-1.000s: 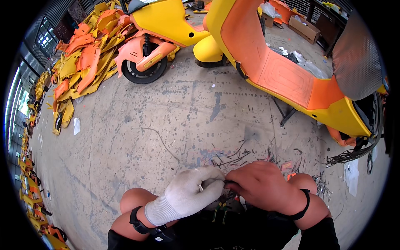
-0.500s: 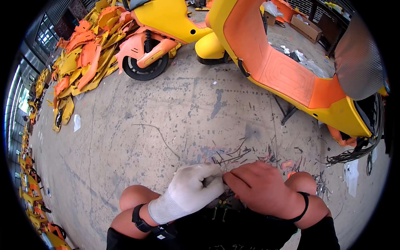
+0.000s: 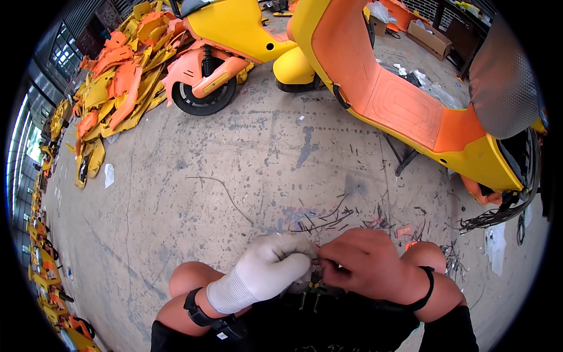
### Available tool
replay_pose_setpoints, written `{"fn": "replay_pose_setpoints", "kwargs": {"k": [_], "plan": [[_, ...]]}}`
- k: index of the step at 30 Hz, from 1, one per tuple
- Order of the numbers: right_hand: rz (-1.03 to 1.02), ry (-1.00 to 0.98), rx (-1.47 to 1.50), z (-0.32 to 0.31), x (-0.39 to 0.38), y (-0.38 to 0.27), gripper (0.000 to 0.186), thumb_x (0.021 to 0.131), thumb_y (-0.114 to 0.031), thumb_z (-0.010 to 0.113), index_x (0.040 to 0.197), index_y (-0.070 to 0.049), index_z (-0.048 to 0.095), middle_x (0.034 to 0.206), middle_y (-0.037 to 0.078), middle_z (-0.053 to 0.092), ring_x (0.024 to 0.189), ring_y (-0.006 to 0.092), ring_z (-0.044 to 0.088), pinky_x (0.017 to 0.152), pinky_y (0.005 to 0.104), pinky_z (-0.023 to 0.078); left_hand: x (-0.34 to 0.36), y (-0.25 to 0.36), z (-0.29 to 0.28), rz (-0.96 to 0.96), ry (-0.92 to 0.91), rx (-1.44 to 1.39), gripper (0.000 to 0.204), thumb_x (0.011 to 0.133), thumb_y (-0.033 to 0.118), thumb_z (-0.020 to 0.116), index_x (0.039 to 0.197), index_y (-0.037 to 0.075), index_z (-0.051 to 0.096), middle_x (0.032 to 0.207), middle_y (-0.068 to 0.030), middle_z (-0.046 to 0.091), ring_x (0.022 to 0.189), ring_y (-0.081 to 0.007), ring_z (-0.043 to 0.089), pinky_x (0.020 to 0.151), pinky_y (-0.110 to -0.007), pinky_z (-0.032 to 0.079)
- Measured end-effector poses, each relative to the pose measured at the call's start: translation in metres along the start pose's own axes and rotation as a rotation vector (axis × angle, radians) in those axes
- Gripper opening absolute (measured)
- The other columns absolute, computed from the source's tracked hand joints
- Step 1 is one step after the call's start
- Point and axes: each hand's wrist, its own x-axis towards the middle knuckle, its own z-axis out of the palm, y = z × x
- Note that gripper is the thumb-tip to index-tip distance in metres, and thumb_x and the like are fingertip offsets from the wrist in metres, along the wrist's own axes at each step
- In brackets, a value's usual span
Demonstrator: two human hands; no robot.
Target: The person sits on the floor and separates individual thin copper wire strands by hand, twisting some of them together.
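My left hand [image 3: 267,273], in a white knit glove, is closed in a pinch at the bottom centre. My bare right hand [image 3: 355,264] is pinched beside it, fingertips nearly meeting the glove's. Something small, dark and thin shows between the fingertips, too small to name. Green-and-yellow tool handles [image 3: 311,291] show below my hands, partly hidden. Short wire scraps [image 3: 328,226] lie on the floor just beyond. A yellow and orange scooter body [image 3: 404,111] stands ahead, with a bundle of black cables [image 3: 487,217] hanging at its right end.
A heap of yellow and orange panels [image 3: 117,88] lies at upper left, beside a scooter wheel [image 3: 199,100]. More scooters [image 3: 44,258] line the left edge. A cardboard box [image 3: 428,42] is at the back. Stained concrete floor [image 3: 193,152] stretches between.
My fingers have shifted slightly: the gap in the left hand's curl has narrowed, and the right fingertips have opened a little below the forefinger, still near the left hand's.
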Motion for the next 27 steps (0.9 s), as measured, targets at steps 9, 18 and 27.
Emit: {"fn": "replay_pose_setpoints", "kwargs": {"k": [9, 18, 27], "plan": [[0.064, -0.024, 0.088, -0.006, 0.005, 0.003, 0.017, 0.077, -0.008, 0.072, 0.092, -0.007, 0.066, 0.077, 0.007, 0.065, 0.067, 0.0268, 0.064, 0.058, 0.0350, 0.052, 0.000, -0.002, -0.005, 0.055, -0.034, -0.013, 0.016, 0.092, 0.005, 0.051, 0.097, 0.000, 0.065, 0.069, -0.0013, 0.063, 0.061, -0.0061, 0.057, 0.056, -0.022, 0.047], [0.012, -0.064, 0.032, -0.006, 0.004, 0.004, 0.020, 0.077, -0.010, 0.073, 0.095, -0.007, 0.065, 0.081, 0.007, 0.066, 0.071, 0.0256, 0.065, 0.061, 0.0345, 0.052, -0.002, 0.001, -0.005, 0.005, 0.009, 0.082, 0.014, 0.092, 0.012, 0.056, 0.095, 0.003, 0.066, 0.069, -0.0008, 0.062, 0.059, -0.0049, 0.055, 0.054, -0.023, 0.045], [-0.037, -0.091, -0.288, 0.003, 0.002, -0.006, 0.030, 0.062, -0.013, 0.074, 0.088, -0.006, 0.060, 0.070, 0.003, 0.054, 0.062, 0.0211, 0.058, 0.056, 0.0318, 0.048, 0.004, -0.008, 0.006, 0.240, 0.165, 0.460, 0.008, 0.084, 0.011, 0.061, 0.086, 0.003, 0.064, 0.065, -0.0084, 0.058, 0.056, -0.0180, 0.056, 0.056, -0.031, 0.046]]}}
